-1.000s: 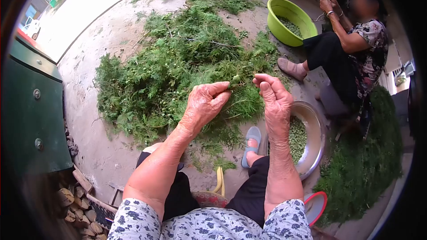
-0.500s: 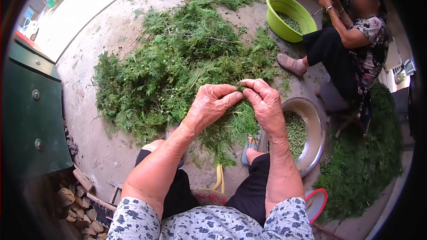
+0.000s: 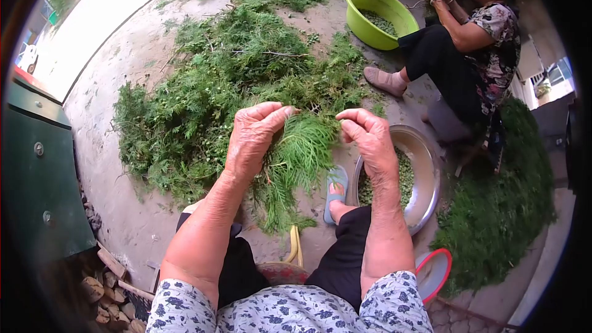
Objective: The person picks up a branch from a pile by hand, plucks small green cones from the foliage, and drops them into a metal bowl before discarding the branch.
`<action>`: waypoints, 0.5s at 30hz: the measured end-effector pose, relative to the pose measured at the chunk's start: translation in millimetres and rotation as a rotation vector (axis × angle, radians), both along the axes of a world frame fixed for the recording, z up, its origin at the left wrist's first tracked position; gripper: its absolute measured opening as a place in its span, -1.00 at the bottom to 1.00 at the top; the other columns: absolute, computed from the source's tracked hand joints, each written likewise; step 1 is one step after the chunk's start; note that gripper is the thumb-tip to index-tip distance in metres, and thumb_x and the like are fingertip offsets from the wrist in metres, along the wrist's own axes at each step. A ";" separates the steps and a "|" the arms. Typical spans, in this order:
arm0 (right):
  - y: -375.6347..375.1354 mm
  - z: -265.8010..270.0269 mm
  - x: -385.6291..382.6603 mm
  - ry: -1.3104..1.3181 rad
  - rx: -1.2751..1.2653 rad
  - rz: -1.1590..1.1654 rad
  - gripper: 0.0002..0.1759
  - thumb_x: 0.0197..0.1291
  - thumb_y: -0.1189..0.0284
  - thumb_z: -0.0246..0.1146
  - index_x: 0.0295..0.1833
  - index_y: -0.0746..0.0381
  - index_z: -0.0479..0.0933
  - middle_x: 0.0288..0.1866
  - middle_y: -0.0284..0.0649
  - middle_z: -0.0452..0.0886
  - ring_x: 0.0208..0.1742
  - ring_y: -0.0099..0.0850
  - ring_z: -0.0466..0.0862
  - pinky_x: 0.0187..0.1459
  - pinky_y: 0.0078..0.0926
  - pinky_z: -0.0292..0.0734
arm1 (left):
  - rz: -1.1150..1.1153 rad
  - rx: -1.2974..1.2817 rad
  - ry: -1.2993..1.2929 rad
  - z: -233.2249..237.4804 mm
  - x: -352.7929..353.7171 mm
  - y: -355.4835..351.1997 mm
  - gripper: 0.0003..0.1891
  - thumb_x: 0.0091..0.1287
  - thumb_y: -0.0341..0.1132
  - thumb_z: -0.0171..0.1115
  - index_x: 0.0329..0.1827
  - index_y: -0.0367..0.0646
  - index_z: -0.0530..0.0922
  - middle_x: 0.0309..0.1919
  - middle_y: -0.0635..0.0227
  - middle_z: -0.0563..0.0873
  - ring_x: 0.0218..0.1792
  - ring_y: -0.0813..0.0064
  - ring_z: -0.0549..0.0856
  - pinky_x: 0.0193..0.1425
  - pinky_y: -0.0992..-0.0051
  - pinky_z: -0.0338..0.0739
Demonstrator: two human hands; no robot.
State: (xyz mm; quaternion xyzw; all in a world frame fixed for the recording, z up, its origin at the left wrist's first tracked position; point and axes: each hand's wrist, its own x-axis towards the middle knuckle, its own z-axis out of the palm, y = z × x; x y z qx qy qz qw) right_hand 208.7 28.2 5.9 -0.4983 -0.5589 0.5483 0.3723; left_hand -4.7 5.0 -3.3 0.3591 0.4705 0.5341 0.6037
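My left hand (image 3: 251, 132) is closed in a pinch on a leafy green conifer sprig (image 3: 302, 151), whose feathery fronds hang down between my arms. To its right, apart from the sprig's top, my right hand (image 3: 370, 139) has thumb and forefinger curled together; anything between those fingertips is too small to name. Below the right hand stands a wide metal basin (image 3: 425, 197) partly filled with small green cones (image 3: 406, 179). A large heap of cut conifer branches (image 3: 216, 86) covers the ground in front of both hands.
A lime-green tub (image 3: 401, 21) holding green cones stands at upper right, beside a seated person (image 3: 475, 43) working with both hands. More greenery (image 3: 499, 209) lies at right, near a red-rimmed container (image 3: 435, 274). A dark green metal box (image 3: 43, 172) and firewood (image 3: 111, 302) are at left.
My hands have moved apart, the left one going leftward with the sprig. The right hand has separated from it. The whole view has shifted slightly.
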 end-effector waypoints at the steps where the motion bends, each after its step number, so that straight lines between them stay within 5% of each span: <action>1: 1.1 1.4 13.9 -0.185 0.076 -0.109 -0.83 0.10 0.56 0.15 -0.17 0.33 0.55 -0.44 -0.42 0.50 -0.38 -0.63 0.47 -0.29 -0.68 0.39 | 0.119 -0.029 -0.075 -1.6 0.5 2.2 -0.85 0.23 -0.33 0.25 -0.38 -0.25 0.60 -0.60 0.62 0.53 -0.58 0.81 0.42 -0.50 0.71 0.31; 4: 3.4 -13.7 73.7 -0.686 0.325 -0.383 -0.77 -0.06 0.58 0.19 -0.20 0.32 0.58 -0.31 -0.23 0.60 -0.26 -0.50 0.58 -0.14 -0.60 0.45 | 0.401 -0.100 -0.254 -8.1 -5.3 7.4 -0.91 0.22 -0.38 0.25 -0.32 -0.22 0.60 -0.53 0.52 0.60 -0.55 0.72 0.51 -0.45 0.67 0.44; 6: -3.6 -15.5 100.6 -1.031 0.442 -0.530 -0.59 -0.16 0.59 0.22 -0.06 0.23 0.57 -0.07 -0.11 0.53 0.02 -0.26 0.52 0.09 -0.42 0.40 | 0.552 -0.094 -0.336 -12.3 -9.5 10.3 -0.91 0.22 -0.38 0.25 -0.32 -0.20 0.59 -0.49 0.49 0.61 -0.53 0.67 0.51 -0.44 0.63 0.44; 8: -5.0 -15.9 106.1 -1.032 0.443 -0.654 -0.56 -0.15 0.60 0.27 -0.02 0.26 0.53 -0.04 -0.07 0.51 0.04 -0.18 0.50 0.13 -0.37 0.36 | 0.687 -0.185 -0.361 -23.1 -16.9 18.3 -0.92 0.20 -0.35 0.25 -0.34 -0.16 0.58 -0.44 0.49 0.61 -0.40 0.61 0.51 -0.30 0.50 0.43; 12: -6.5 -15.4 72.9 -0.052 0.015 -0.242 -0.55 -0.01 0.52 0.26 0.07 0.36 0.47 0.05 -0.18 0.54 0.04 -0.40 0.54 0.19 -0.44 0.28 | 0.708 -0.322 -0.480 -33.2 -22.9 20.3 -0.89 0.21 -0.30 0.23 -0.33 -0.13 0.58 -0.37 0.46 0.61 -0.34 0.57 0.50 -0.23 0.47 0.41; 15: -20.9 -5.0 8.2 -0.302 0.152 0.286 -0.44 -0.07 0.50 0.30 0.13 0.35 0.42 0.08 -0.12 0.51 0.14 -0.31 0.47 0.21 -0.43 0.27 | 0.739 -0.377 -0.491 -33.4 -20.2 24.9 -0.87 0.22 -0.29 0.22 -0.27 -0.14 0.58 -0.33 0.42 0.61 -0.33 0.53 0.49 -0.23 0.45 0.41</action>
